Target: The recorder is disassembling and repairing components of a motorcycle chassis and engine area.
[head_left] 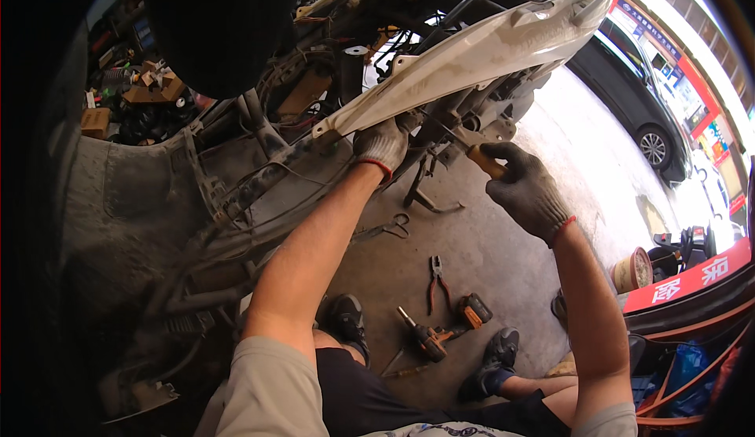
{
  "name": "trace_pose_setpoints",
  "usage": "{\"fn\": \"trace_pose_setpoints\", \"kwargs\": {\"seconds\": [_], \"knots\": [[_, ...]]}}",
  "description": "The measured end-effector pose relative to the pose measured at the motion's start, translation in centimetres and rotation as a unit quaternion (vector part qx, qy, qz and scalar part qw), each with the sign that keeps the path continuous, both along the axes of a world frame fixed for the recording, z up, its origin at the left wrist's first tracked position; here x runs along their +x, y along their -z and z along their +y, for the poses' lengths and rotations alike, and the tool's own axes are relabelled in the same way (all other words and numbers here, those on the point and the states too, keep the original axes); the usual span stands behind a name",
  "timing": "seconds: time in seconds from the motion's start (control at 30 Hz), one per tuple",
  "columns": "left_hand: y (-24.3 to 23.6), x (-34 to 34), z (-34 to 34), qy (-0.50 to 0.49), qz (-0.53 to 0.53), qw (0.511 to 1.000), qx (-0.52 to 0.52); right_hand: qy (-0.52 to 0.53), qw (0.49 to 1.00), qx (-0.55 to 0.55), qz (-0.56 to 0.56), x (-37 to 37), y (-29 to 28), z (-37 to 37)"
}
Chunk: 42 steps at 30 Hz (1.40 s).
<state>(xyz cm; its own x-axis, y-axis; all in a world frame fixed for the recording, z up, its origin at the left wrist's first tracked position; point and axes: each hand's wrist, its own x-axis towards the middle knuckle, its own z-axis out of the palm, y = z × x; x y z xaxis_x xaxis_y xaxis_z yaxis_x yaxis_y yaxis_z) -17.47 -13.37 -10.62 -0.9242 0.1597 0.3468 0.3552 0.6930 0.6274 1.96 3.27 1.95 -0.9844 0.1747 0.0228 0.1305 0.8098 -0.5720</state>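
My right hand (528,193), in a grey knit work glove with a red cuff, is closed around the yellow handle of a screwdriver (486,162). Its shaft points up and left into dark metal parts under a long, dirty white body panel (472,55). My left hand (381,147), gloved the same way, reaches up beneath the panel's lower edge, close to the screwdriver's far end. The fingers there are hidden by the panel and the frame. The panel is on a stripped scooter frame (263,126) with bare tubes and loose wiring.
On the concrete floor between my feet lie pliers (435,283) with red handles and an orange-black cordless impact driver (431,341). Scissors (397,226) lie below the frame. A bucket (631,270) stands at right, a black car (629,83) beyond. Boxes (153,87) and clutter fill the far left.
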Motion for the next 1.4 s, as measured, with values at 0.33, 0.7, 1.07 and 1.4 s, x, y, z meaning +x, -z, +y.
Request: {"fn": "trace_pose_setpoints", "kwargs": {"seconds": [0.33,0.7,1.07,1.4], "knots": [[0.1,-0.1,0.3,-0.014,-0.007,1.000,0.002,0.083,0.992,-0.033,0.090,1.3,4.7,-5.7],[0.0,-0.3,-0.1,0.006,-0.027,0.999,-0.019,0.072,0.989,-0.106,0.077,1.2,5.0,-5.7],[1.1,-0.6,0.0,0.001,0.062,0.998,0.012,0.066,0.998,-0.014,0.013,0.3,1.7,-3.6],[-0.2,0.1,-0.2,0.011,-0.005,1.000,-0.022,0.141,0.984,-0.088,0.057,0.0,6.8,-10.1]]}}
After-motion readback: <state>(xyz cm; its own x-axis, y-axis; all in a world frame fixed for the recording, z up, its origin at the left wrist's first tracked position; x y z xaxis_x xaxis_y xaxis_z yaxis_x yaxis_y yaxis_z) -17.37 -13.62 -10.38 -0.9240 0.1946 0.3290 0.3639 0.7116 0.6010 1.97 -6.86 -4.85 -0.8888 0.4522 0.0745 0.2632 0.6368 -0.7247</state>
